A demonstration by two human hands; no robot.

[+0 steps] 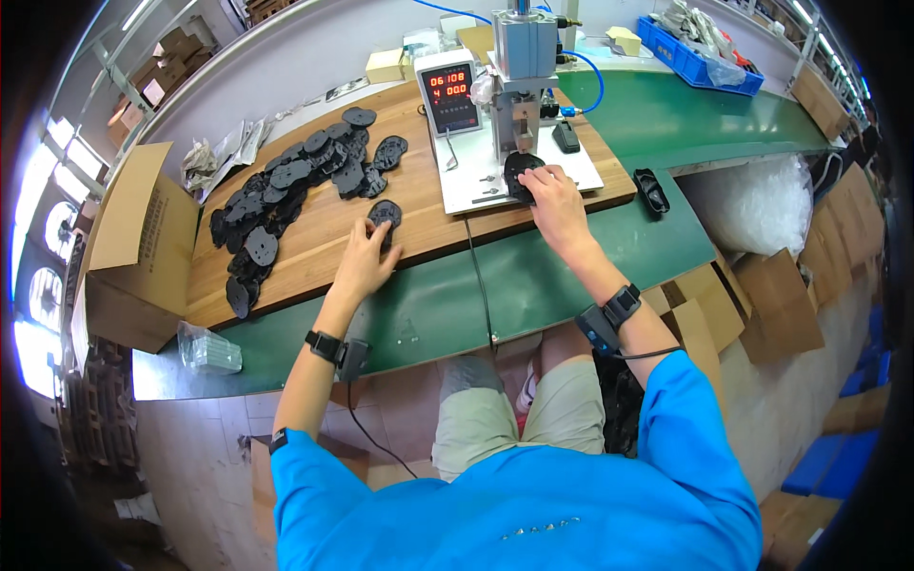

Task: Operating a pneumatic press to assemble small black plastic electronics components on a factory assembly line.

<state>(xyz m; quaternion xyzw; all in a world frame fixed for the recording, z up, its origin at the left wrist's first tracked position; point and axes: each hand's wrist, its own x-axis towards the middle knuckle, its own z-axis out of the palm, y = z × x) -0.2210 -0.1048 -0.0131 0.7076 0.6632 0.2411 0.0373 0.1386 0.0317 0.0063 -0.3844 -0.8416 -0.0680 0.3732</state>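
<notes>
Work at the bench is judged to be in mid-batch: one black plate (pixel 521 177) is at the press (pixel 522 81), top centre of the frame, below the tool head and on the pale base plate (pixel 466 181). The right hand (pixel 559 205) is part-curled over this plate, fingertips on its right side; the thumb is largely hidden, so whether the plate is gripped or only steadied cannot be told. A second black plate (pixel 385 213) lies at the centre of the frame on the wooden board (pixel 319 238). The left hand (pixel 364 259) is at its near edge, fingers loosely bent and spread, the fingertips at the plate; a firm hold cannot be confirmed. Remaining stock appears considerable — a heap of similar plates (pixel 290 174) spreads across the left half of the board. No separate finished stack can be distinguished, so the completed quantity cannot be determined. Containers: an open-flapped cardboard box (pixel 143 300) stands at the left of the frame; its contents are not visible. The blue crate (pixel 668 51), upper right, holds crumpled plastic bags (pixel 700 30). A clear plastic container (pixel 211 352) lies at the lower left, on the green bench (pixel 419 328) — no contents can be made out.
</notes>
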